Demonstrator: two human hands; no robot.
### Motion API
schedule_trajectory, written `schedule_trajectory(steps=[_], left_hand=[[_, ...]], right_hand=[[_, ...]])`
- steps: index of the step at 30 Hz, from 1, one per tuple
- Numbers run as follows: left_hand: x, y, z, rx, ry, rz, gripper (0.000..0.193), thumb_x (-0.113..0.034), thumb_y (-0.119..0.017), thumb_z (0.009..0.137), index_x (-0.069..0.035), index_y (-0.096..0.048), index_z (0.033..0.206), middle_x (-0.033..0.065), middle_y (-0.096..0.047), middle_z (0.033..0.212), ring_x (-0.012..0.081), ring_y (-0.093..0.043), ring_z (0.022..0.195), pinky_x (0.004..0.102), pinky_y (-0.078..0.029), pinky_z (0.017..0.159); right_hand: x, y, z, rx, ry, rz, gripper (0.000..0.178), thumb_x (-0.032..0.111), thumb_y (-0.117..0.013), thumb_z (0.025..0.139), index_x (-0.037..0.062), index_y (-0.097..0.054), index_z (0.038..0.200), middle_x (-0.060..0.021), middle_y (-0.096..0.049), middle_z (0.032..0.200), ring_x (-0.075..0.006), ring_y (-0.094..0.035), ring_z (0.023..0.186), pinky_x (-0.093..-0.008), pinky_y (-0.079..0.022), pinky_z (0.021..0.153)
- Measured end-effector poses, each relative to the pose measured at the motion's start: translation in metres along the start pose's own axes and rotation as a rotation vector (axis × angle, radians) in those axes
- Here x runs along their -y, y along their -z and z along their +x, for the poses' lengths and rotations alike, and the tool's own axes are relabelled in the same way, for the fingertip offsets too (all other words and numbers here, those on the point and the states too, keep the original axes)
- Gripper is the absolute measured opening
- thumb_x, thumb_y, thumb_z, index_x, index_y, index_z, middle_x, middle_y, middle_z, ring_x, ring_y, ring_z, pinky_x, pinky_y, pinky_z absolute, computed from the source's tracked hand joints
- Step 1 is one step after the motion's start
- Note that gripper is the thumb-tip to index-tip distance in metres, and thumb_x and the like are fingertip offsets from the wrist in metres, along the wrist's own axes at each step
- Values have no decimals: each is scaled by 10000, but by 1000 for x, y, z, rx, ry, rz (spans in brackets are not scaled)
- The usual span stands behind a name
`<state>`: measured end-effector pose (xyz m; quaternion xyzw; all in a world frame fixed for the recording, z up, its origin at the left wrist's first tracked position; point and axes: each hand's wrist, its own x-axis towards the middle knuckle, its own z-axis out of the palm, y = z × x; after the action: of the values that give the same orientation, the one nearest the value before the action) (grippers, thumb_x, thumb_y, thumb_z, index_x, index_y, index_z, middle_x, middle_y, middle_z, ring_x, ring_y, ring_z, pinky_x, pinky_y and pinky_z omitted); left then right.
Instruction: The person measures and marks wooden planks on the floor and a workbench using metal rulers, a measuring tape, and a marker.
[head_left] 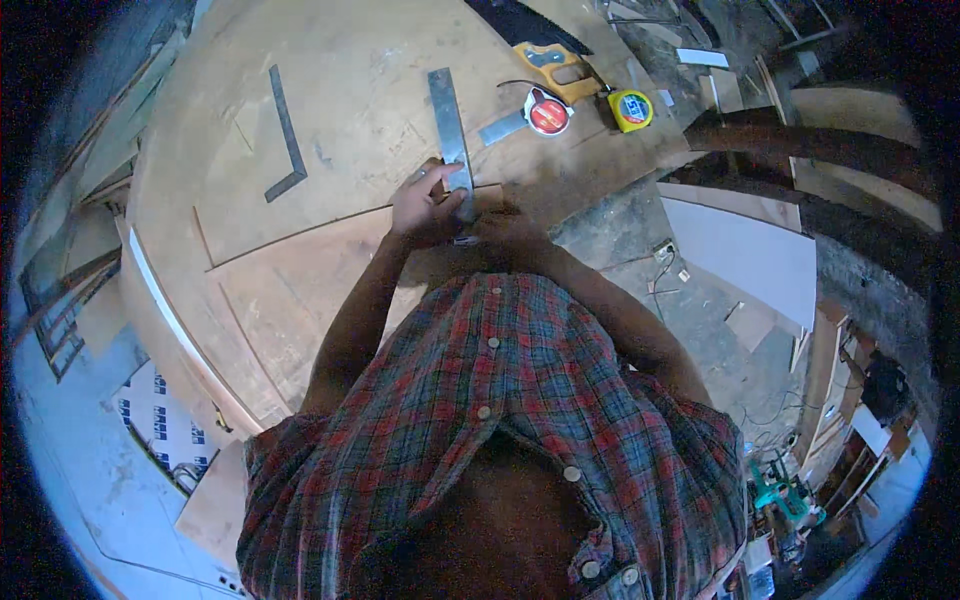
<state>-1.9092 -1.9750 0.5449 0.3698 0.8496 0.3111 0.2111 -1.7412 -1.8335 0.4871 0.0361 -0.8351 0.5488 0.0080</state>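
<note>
My left hand [428,208] presses on a flat metal ruler [447,112], its fingers and thumb gripping the end nearer to me. The ruler lies lengthwise away from me, over the near edge of a large wooden panel [370,130]. Close by on the right, my right hand [508,228] is in shadow with its fingers curled together beside the ruler's near end. What those fingers hold is too dark to make out. A small pale object [466,240] shows between the two hands.
On the panel lie a dark L-shaped square [287,135], a handsaw [550,68] with a yellow handle, a round red-and-white tape measure [547,112], a yellow tape measure [631,110] and a short metal strip [503,127]. A white board [745,250] and scraps lie right of the panel.
</note>
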Motion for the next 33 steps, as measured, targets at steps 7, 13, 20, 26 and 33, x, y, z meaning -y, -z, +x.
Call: schedule_trajectory(steps=[7,13,20,26,33], left_hand=[[4,2,-2,-20,-27,-112,427,-309,-764,860,-191,-659,1257,62,-610,925,199,-583,778,324,-484,725],[14,-1,-2,-30,-121,-118,462,-317,-758,863,-200,-668,1300,62,-611,970,184,-604,825,292,-490,762],[16,-1,1,-29,-147,-76,407,-294,-756,832,-157,-702,1211,80,-643,1030,258,-653,927,371,-550,799],[12,5,4,-50,-200,-11,390,-296,-750,836,-160,-706,1199,83,-643,1035,254,-658,942,368,-560,809],[-1,11,2,5,-91,-25,371,-304,-744,848,-183,-710,1197,71,-645,1036,258,-671,921,372,-569,785]], right_hand=[[15,9,3,102,-7,-254,407,290,-705,808,167,-630,1189,-101,-656,1097,-350,-657,1030,-483,-517,917],[11,8,3,199,-33,-247,411,338,-658,874,89,-659,1200,-175,-650,1215,-374,-588,1174,-458,-438,1054],[24,16,1,177,107,-418,427,242,-683,836,152,-590,1243,-107,-615,1200,-337,-625,1091,-457,-524,912],[28,22,11,180,103,-425,415,237,-664,849,147,-594,1247,-106,-629,1133,-344,-638,1034,-491,-493,926],[45,30,13,117,106,-309,339,250,-662,852,139,-632,1171,-112,-654,1107,-321,-635,1077,-464,-466,984]])
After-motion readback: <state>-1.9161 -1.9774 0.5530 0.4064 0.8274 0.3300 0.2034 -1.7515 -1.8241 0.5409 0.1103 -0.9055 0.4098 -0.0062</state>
